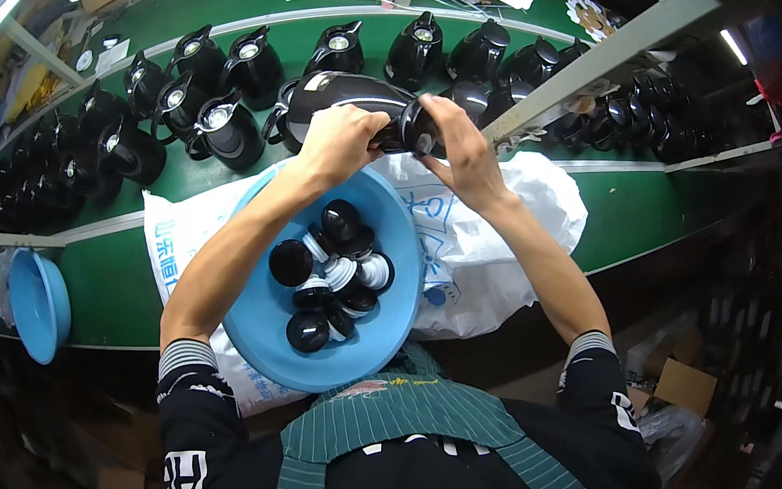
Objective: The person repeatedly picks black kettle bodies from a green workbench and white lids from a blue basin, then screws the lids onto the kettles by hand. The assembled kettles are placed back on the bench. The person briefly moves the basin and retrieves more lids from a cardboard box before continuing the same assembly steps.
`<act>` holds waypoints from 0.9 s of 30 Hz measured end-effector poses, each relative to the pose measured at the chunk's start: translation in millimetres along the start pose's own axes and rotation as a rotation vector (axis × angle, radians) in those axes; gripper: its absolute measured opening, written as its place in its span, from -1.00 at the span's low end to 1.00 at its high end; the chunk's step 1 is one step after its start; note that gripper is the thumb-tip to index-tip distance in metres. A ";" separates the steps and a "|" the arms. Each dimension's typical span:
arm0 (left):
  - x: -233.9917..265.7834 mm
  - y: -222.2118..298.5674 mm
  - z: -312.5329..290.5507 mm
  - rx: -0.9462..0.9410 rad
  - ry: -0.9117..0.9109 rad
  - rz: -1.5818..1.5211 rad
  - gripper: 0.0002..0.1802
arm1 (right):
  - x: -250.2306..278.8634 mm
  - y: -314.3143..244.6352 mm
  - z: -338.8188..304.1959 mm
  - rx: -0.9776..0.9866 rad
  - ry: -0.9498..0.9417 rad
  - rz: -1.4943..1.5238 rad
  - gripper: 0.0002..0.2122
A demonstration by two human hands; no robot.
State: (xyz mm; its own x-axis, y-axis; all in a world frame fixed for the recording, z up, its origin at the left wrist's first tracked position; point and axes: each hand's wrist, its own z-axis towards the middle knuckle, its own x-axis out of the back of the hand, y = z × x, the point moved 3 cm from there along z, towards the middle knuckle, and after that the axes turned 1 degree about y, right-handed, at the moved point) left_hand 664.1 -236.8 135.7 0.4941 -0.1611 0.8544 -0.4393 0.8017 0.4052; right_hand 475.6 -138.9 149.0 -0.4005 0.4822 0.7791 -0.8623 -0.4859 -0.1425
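A glossy black thermos jug (pixel 343 93) lies tilted in front of me, its top end pointing right. My left hand (pixel 339 143) is closed at the jug's neck, knuckles up. The fingers and thumb of my right hand (pixel 470 154) close around the round black lid (pixel 415 128) at the top end. Part of the lid is hidden behind my fingers. Below my left forearm stands a light-blue basin (pixel 251 321). Several black stoppers (pixel 291 262) with white threaded parts lie in it.
Rows of black jugs (pixel 228 132) stand open-topped on the green bench (pixel 119 285). White sacking (pixel 537 207) lies under and beside the basin. A grey metal post (pixel 605 51) slants across at the right. Another blue basin (pixel 40 305) leans at the far left.
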 end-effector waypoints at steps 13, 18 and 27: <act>1.9 16.8 4.8 -0.012 -0.017 0.085 -0.83 | -3.8 4.1 -9.0 -0.156 -0.038 -0.079 -0.25; -14.9 28.8 -4.8 -0.145 0.047 0.217 -0.92 | -38.8 16.8 -37.1 -1.379 -0.146 1.150 -0.32; -4.3 31.8 -10.4 -0.234 0.153 0.236 -0.93 | -61.3 -9.0 -60.0 -1.545 0.071 1.409 -0.31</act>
State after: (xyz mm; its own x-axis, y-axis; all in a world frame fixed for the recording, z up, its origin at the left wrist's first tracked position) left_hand 655.8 -204.6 141.5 0.5140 0.1177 0.8497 -0.3799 0.9193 0.1025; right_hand 489.3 -120.3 65.8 -0.8388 0.4529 -0.3023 0.4892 0.3829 -0.7837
